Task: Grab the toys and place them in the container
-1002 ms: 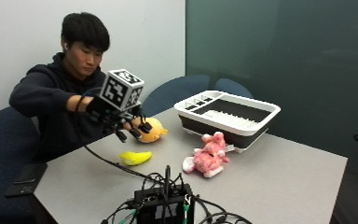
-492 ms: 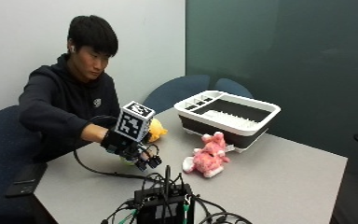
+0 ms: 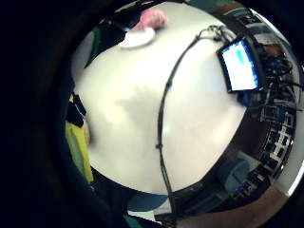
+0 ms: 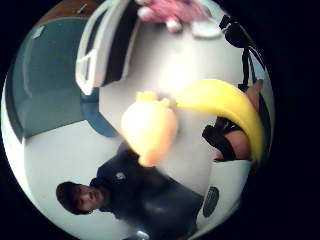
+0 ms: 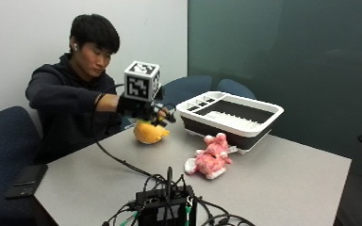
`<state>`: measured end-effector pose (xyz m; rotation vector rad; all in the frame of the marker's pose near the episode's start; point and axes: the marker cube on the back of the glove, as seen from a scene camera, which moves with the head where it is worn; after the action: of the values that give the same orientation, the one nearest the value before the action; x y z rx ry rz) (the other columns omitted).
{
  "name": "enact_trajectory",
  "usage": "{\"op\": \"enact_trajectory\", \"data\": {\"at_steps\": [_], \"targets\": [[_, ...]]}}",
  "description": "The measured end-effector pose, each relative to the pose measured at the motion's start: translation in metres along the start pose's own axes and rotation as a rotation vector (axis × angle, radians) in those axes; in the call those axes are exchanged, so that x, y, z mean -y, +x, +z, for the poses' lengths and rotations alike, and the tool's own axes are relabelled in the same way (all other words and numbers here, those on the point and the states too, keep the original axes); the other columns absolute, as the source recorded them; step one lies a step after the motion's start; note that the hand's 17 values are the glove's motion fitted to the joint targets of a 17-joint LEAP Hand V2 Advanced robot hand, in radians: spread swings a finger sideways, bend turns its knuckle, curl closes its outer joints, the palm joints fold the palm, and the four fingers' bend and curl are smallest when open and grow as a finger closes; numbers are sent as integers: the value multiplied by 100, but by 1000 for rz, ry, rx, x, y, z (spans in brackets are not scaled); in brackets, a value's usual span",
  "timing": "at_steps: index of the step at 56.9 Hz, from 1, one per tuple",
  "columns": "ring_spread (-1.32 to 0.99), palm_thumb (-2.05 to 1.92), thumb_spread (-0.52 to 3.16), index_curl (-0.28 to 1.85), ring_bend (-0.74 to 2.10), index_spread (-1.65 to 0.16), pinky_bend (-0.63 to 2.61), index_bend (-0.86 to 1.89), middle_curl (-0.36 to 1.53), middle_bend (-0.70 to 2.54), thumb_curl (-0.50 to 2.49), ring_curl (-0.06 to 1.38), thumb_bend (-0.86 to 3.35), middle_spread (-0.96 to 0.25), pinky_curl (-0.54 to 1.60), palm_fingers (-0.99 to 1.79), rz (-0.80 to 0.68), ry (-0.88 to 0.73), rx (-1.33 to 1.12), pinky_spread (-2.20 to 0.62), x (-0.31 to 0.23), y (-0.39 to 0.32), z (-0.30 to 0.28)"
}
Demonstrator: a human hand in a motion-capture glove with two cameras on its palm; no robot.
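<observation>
Orange plush (image 5: 151, 133); pink plush (image 5: 210, 160) beside container (image 5: 233, 117)

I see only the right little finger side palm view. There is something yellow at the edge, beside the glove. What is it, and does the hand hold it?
Observer: It is a yellow banana-shaped toy. The thumb side palm view shows a finger of the gloved right hand curled against it, so it is in the grip.
Operator: Where is the hand?
Observer: The outside view shows it in the air above the grey table, over a round orange plush toy.
Operator: And the container?
Observer: The white dish-rack container with dark walls stands on the table beside the hand. A pink plush toy lies in front of it.
</observation>
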<state>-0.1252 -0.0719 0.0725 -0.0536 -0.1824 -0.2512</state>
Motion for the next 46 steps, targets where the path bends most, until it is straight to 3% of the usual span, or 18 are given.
{"op": "enact_trajectory", "data": {"at_steps": [16, 24, 32, 36, 41, 46], "targets": [[-24, 66, 110, 74, 20, -11, 66, 118, 40, 62, 64, 11, 16, -27, 16, 23, -133, 293, 8, -11, 50, -79, -151], [-27, 65, 108, 75, 27, -12, 68, 114, 43, 64, 67, 15, 14, -29, 16, 26, 26, 361, 216, -12, 115, -92, -197], [-29, 60, 115, 74, 36, -16, 75, 98, 45, 62, 66, 19, 10, -27, 19, 19, 82, 328, 35, -13, 168, -144, -148], [-26, 54, 126, 72, 40, -18, 83, 91, 43, 49, 61, 22, 8, -23, 22, 8, 32, 238, -34, -13, 182, -167, -116], [-20, 40, 131, 63, 43, -19, 98, 60, 38, 31, 53, 24, -1, -14, 26, -17, -70, 176, -94, -11, 184, -165, -96], [-16, 34, 133, 57, 40, -21, 98, 47, 36, 23, 48, 23, -2, -9, 26, -13, -42, 136, -143, -10, 177, -141, -92]]}}
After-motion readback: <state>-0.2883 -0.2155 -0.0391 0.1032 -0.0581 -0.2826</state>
